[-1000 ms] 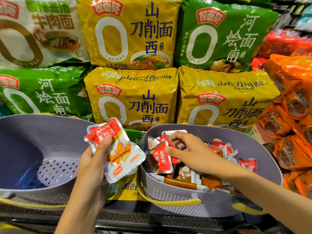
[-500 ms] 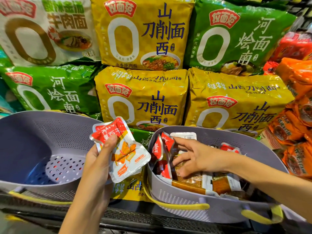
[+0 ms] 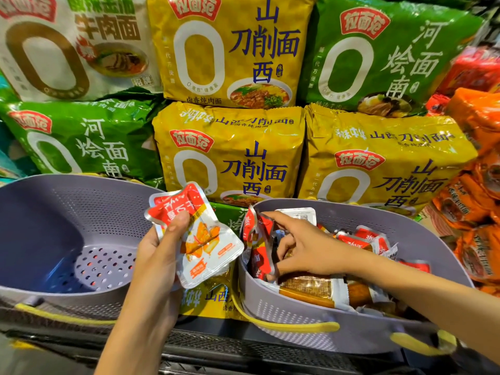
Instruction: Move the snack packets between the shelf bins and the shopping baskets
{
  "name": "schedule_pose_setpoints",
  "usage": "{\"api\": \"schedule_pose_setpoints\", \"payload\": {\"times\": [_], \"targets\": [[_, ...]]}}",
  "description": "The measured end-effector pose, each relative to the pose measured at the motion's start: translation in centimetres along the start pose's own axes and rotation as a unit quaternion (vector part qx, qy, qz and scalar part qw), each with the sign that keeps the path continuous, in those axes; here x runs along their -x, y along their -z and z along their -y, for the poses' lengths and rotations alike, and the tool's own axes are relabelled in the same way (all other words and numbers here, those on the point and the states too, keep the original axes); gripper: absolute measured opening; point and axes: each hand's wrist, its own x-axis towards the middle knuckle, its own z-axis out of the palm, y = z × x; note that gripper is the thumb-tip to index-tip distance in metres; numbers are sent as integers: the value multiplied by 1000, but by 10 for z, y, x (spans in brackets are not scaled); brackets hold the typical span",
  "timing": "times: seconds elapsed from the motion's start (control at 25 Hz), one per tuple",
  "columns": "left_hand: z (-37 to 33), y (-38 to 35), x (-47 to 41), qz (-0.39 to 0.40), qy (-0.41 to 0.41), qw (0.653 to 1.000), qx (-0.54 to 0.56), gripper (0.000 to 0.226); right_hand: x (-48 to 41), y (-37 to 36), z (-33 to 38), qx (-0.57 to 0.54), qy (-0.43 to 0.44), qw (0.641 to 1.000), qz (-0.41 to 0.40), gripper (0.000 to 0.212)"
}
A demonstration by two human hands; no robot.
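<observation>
Red-white snack packets (image 3: pixel 200 239) clutched in raised left hand (image 3: pixel 155 253), right hand (image 3: pixel 305 247) pinching red packet (image 3: pixel 259 253) inside lilac basket (image 3: pixel 284 312)

Left grip (image 3: pixel 159 255): raised on a bare forearm from the lower edge; thumb pressed on the front of the held snack packets (image 3: pixel 200 239), fingers curled behind.
Right grip (image 3: pixel 305 250): back uppermost, bare forearm reaching in from the right; index finger and thumb pinch an upright red packet (image 3: pixel 259 247).
</observation>
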Motion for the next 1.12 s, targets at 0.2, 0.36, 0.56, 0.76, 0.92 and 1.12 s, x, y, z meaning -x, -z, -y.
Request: {"api": "schedule_pose_setpoints", "payload": {"times": [0.2,0.36,0.56,0.76,0.92,1.12], "targets": [[-1,1,2,3,1,1000,-5,35,0,-3,2,-88,18,996,2,57],[0,2,4,4,1,1000,1,32,-9,-8,13,-191,-83,975,-77,36],[0,1,4,8,0,1000,1,34,-23,-20,25,-261,-150,935,-189,33],[-5,3,4,5,4,1000,0,34,-17,-17,13,-396,-116,904,-109,28],[-5,3,2,8,1,1000,4,36,-6,-12,2,-340,-49,939,2,80],[-3,5,-1,13,6,1000,-3,46,-5,-8,-7,-211,-63,975,28,115]]}}
